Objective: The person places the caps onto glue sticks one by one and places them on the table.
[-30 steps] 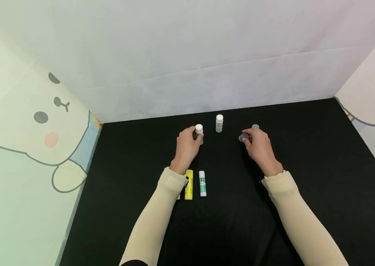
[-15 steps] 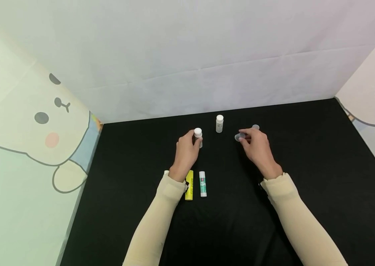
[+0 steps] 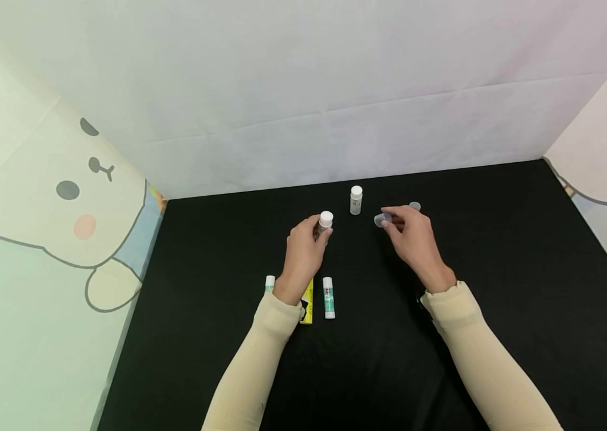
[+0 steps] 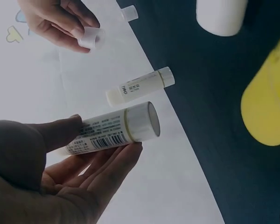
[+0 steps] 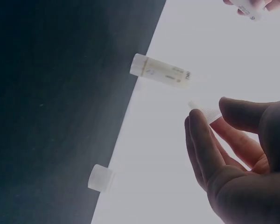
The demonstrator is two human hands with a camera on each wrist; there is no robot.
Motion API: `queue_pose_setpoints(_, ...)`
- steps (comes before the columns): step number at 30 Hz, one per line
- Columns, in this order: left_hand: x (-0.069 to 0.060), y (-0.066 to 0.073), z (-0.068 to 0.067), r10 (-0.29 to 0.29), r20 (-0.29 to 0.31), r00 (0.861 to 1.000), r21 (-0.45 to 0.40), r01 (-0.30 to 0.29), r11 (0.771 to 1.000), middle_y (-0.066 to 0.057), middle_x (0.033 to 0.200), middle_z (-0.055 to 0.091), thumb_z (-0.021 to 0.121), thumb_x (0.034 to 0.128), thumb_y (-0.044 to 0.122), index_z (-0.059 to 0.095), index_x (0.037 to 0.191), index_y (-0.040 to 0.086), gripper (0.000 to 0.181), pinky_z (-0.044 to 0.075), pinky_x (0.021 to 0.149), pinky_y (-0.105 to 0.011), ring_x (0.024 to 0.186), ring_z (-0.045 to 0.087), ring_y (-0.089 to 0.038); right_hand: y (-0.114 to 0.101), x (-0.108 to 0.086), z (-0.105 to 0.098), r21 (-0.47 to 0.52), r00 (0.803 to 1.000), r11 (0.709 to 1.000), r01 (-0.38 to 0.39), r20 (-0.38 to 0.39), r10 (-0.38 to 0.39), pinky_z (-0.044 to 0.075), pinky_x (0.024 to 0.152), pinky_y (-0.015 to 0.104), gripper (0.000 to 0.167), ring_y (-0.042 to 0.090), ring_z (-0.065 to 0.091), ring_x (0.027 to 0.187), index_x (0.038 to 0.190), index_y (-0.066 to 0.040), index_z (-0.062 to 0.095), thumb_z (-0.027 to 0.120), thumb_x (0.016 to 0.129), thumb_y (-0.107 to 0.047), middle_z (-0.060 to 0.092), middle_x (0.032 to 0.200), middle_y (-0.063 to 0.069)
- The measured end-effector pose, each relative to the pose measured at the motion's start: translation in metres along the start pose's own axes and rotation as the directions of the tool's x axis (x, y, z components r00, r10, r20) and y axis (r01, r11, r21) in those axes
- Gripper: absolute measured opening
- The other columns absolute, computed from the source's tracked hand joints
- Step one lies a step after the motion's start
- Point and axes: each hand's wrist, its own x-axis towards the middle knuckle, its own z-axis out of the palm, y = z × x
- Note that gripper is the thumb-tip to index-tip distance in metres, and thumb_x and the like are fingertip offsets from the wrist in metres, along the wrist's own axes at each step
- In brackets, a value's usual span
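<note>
My left hand (image 3: 302, 254) grips a white glue stick (image 4: 105, 132) between thumb and fingers, its barcode label showing in the left wrist view. Thumb and fingertips of my right hand (image 3: 413, 236) pinch a small translucent ribbed cap (image 3: 382, 220), apart from the glue stick. A second white glue stick (image 3: 356, 200) stands upright near the back of the table, between and beyond the hands. Just past my right hand sits another translucent cap (image 3: 414, 206), partly hidden in the head view.
Nearer me on the black table (image 3: 217, 263) are a green-and-white tube (image 3: 328, 298), a yellow tube (image 3: 307, 304) partly covered by my left wrist, and another green-and-white tube (image 3: 270, 282), mostly hidden by my sleeve. A pale wall (image 3: 336, 137) borders the back edge.
My right hand has shifted left with the cap, closer to the left hand. My left hand has drawn the held glue stick slightly toward me, then a little to the right.
</note>
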Motion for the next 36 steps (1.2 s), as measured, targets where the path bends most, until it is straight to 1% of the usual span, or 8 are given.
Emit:
queue_pose_setpoints(6, -0.006, 0.003, -0.001, 0.003, 0.007, 1.000, 0.003, -0.003, 1.000, -0.017, 0.127, 0.073, 0.073, 0.1022, 0.014, 0.068, 0.134, 0.000, 0.035, 0.060, 0.095, -0.043, 0.112, 0.073, -0.028, -0.008, -0.002, -0.001, 0.028, 1.000, 0.999, 0.027, -0.014, -0.026, 0.059, 0.092, 0.055, 0.029, 0.041, 0.071, 0.108, 0.129, 0.007, 0.070, 0.068, 0.100, 0.004, 0.068, 0.120, 0.027)
queue_pose_setpoints(14, -0.016, 0.008, -0.002, -0.021, 0.014, 1.000, -0.002, 0.021, 1.000, -0.016, 0.127, 0.072, 0.074, 0.1012, 0.015, 0.068, 0.134, 0.001, 0.036, 0.059, 0.097, -0.042, 0.113, 0.073, -0.028, -0.017, -0.003, -0.002, 0.050, 0.998, 0.997, 0.058, -0.016, -0.057, 0.060, 0.091, 0.053, 0.031, 0.038, 0.071, 0.107, 0.130, 0.006, 0.070, 0.069, 0.099, 0.005, 0.069, 0.120, 0.025)
queue_pose_setpoints(21, -0.025, 0.012, -0.003, -0.002, 0.005, 1.000, -0.025, 0.002, 1.000, -0.017, 0.124, 0.073, 0.076, 0.0995, 0.013, 0.070, 0.131, -0.001, 0.035, 0.061, 0.095, -0.042, 0.109, 0.074, -0.029, -0.021, -0.004, -0.003, 0.065, 0.998, 0.995, 0.069, -0.011, -0.069, 0.060, 0.093, 0.052, 0.032, 0.037, 0.071, 0.109, 0.131, 0.005, 0.070, 0.070, 0.099, 0.005, 0.069, 0.123, 0.023)
queue_pose_setpoints(30, -0.033, 0.011, 0.000, -0.028, 0.017, 0.999, -0.038, 0.029, 0.999, -0.015, 0.125, 0.075, 0.077, 0.0986, 0.014, 0.071, 0.129, 0.000, 0.034, 0.061, 0.093, -0.042, 0.106, 0.075, -0.026, -0.027, -0.008, -0.003, 0.072, 0.995, 0.993, 0.099, -0.005, -0.099, 0.060, 0.092, 0.053, 0.032, 0.036, 0.071, 0.107, 0.130, 0.004, 0.071, 0.071, 0.098, 0.006, 0.070, 0.124, 0.022)
queue_pose_setpoints(32, -0.035, 0.011, 0.001, -0.019, 0.018, 1.000, -0.042, 0.020, 0.999, -0.015, 0.123, 0.076, 0.077, 0.0988, 0.014, 0.072, 0.127, 0.000, 0.032, 0.062, 0.091, -0.042, 0.104, 0.076, -0.026, -0.029, -0.009, -0.004, 0.079, 0.995, 0.991, 0.104, -0.003, -0.104, 0.060, 0.092, 0.052, 0.032, 0.035, 0.071, 0.107, 0.130, 0.004, 0.071, 0.071, 0.097, 0.007, 0.070, 0.124, 0.022)
queue_pose_setpoints(36, -0.039, 0.011, 0.003, -0.019, 0.033, 0.999, -0.059, 0.021, 0.998, -0.014, 0.121, 0.076, 0.077, 0.0992, 0.015, 0.073, 0.126, 0.001, 0.031, 0.062, 0.090, -0.041, 0.103, 0.076, -0.025, -0.033, -0.011, -0.006, 0.092, 0.994, 0.989, 0.112, 0.008, -0.113, 0.060, 0.092, 0.053, 0.032, 0.035, 0.071, 0.106, 0.129, 0.004, 0.071, 0.072, 0.097, 0.007, 0.070, 0.124, 0.021)
